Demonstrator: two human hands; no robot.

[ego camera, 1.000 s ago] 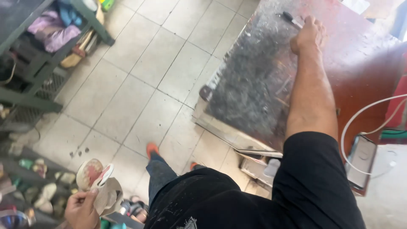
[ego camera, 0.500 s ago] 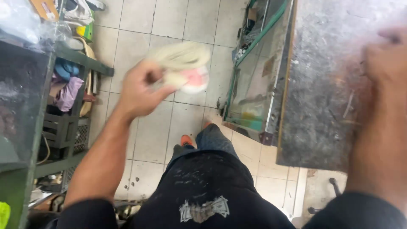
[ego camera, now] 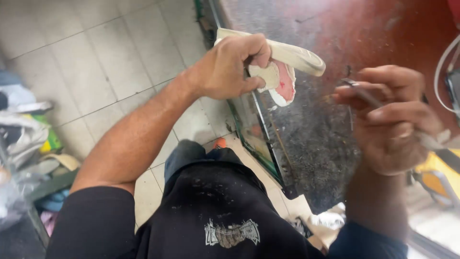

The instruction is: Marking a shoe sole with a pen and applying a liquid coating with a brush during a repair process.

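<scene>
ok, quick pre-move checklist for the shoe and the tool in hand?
1. Left hand grips the shoe: ok.
2. Shoe held over the bench edge, not resting on it: ok.
3. Right hand holds the thin metal tool: ok.
4. Tool tip apart from shoe: ok.
5. Tool tip type: cannot tell, blurred.
6. White cable clear of hands: ok.

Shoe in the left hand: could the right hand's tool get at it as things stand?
Probably yes: the right hand holds its thin tool beside the shoe, with only bare worktop between them.
</scene>
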